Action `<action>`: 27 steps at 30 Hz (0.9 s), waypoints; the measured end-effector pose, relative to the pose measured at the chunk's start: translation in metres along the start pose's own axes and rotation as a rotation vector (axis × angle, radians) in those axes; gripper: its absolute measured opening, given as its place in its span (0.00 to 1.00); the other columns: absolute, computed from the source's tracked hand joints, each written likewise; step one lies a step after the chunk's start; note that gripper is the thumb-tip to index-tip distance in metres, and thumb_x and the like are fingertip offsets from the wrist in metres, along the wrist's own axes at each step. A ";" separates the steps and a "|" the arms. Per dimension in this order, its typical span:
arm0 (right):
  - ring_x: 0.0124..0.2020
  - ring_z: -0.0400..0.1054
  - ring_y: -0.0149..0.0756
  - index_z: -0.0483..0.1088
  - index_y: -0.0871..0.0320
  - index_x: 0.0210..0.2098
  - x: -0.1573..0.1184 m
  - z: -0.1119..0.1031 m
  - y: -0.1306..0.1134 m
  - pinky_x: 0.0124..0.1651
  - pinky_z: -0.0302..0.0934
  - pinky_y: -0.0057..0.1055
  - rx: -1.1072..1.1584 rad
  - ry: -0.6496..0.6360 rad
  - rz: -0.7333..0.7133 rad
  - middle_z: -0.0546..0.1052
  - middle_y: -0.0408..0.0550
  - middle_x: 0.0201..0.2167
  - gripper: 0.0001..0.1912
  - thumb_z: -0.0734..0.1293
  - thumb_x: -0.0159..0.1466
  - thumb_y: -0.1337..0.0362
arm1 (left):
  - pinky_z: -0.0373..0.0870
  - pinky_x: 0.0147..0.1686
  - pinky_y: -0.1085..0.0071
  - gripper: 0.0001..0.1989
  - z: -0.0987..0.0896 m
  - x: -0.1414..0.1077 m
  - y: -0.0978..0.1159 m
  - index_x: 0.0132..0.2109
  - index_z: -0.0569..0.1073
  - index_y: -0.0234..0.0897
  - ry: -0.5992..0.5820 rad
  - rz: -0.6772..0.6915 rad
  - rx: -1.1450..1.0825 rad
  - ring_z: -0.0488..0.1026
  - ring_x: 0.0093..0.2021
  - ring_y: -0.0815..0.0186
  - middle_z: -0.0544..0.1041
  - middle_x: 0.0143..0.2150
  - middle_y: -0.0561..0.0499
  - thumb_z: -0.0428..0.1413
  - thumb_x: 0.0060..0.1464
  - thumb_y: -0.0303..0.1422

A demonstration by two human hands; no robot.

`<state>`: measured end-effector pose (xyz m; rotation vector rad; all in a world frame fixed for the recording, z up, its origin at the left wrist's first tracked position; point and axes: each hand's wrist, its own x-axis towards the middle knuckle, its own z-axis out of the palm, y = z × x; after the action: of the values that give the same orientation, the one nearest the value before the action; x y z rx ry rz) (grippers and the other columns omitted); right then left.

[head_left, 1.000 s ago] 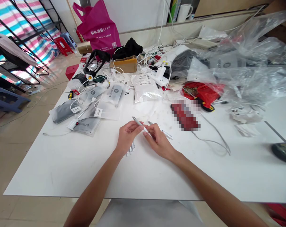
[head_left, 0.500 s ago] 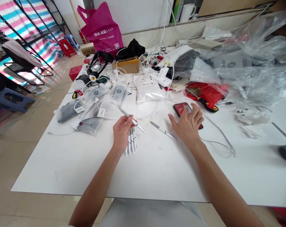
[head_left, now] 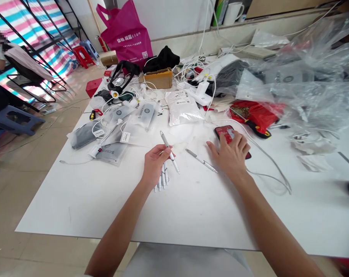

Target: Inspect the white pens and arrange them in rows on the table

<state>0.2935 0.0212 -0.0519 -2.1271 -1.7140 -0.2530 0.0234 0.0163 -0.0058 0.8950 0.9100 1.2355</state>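
My left hand pinches a white pen with a grey grip, held aslant above the table. Just under that hand lie several similar pens side by side, their upper ends hidden by it. Another single pen lies on the table between my two hands. On the right, my right hand rests over a smartphone with a lit red screen. Its thumb is stretched out and its fingers are apart, covering much of the phone; whether the fingertips press the screen I cannot tell.
A white plastic parcel lies behind the pens. Packaged pouches and cables crowd the left. A screwdriver, red bag and clear plastic wrapping fill the back right. A magenta bag stands at the back; a person sits far left.
The pen in my left hand has turned to a steeper slant, and that hand has shifted slightly right and down. My right hand stays over the phone. The view has shifted slightly.
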 end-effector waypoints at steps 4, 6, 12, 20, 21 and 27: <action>0.67 0.55 0.69 0.64 0.54 0.72 -0.001 0.000 -0.005 0.63 0.51 0.66 0.026 -0.023 -0.040 0.58 0.70 0.70 0.33 0.57 0.75 0.43 | 0.73 0.48 0.61 0.14 0.005 -0.006 -0.003 0.40 0.83 0.38 -0.099 -0.057 0.079 0.79 0.40 0.62 0.83 0.38 0.47 0.71 0.55 0.43; 0.67 0.55 0.68 0.67 0.56 0.69 -0.001 -0.002 -0.009 0.64 0.51 0.65 0.065 -0.001 -0.091 0.60 0.69 0.69 0.32 0.57 0.75 0.43 | 0.72 0.50 0.61 0.13 0.007 -0.008 -0.004 0.41 0.84 0.39 -0.124 -0.067 0.111 0.79 0.43 0.60 0.84 0.41 0.45 0.70 0.56 0.43; 0.56 0.70 0.53 0.71 0.57 0.58 -0.014 -0.021 -0.037 0.59 0.61 0.51 0.486 -0.023 -0.362 0.77 0.60 0.56 0.22 0.55 0.78 0.51 | 0.72 0.49 0.63 0.12 0.007 -0.007 -0.005 0.41 0.84 0.40 -0.092 -0.065 0.116 0.78 0.43 0.62 0.84 0.49 0.45 0.70 0.55 0.43; 0.31 0.72 0.38 0.70 0.53 0.48 -0.054 -0.027 -0.072 0.35 0.66 0.36 0.795 -0.207 -0.434 0.78 0.46 0.33 0.13 0.63 0.76 0.50 | 0.74 0.47 0.64 0.12 0.013 -0.010 -0.008 0.40 0.83 0.39 -0.118 -0.059 0.006 0.76 0.40 0.64 0.84 0.45 0.46 0.71 0.54 0.41; 0.29 0.70 0.37 0.70 0.53 0.47 -0.056 -0.026 -0.073 0.33 0.65 0.36 0.800 -0.230 -0.423 0.77 0.46 0.32 0.13 0.61 0.77 0.51 | 0.74 0.47 0.63 0.12 0.013 -0.011 -0.009 0.40 0.84 0.39 -0.121 -0.059 0.004 0.76 0.40 0.64 0.83 0.46 0.46 0.71 0.55 0.41; 0.32 0.68 0.37 0.70 0.54 0.54 -0.055 -0.031 -0.070 0.37 0.65 0.37 0.877 -0.293 -0.453 0.77 0.49 0.36 0.14 0.57 0.79 0.56 | 0.72 0.49 0.64 0.12 0.010 -0.010 -0.004 0.41 0.86 0.41 -0.124 -0.044 0.096 0.76 0.42 0.63 0.84 0.48 0.46 0.69 0.57 0.44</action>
<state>0.2158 -0.0282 -0.0316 -1.1681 -1.9443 0.6158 0.0327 0.0051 -0.0051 1.0116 0.8904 1.0936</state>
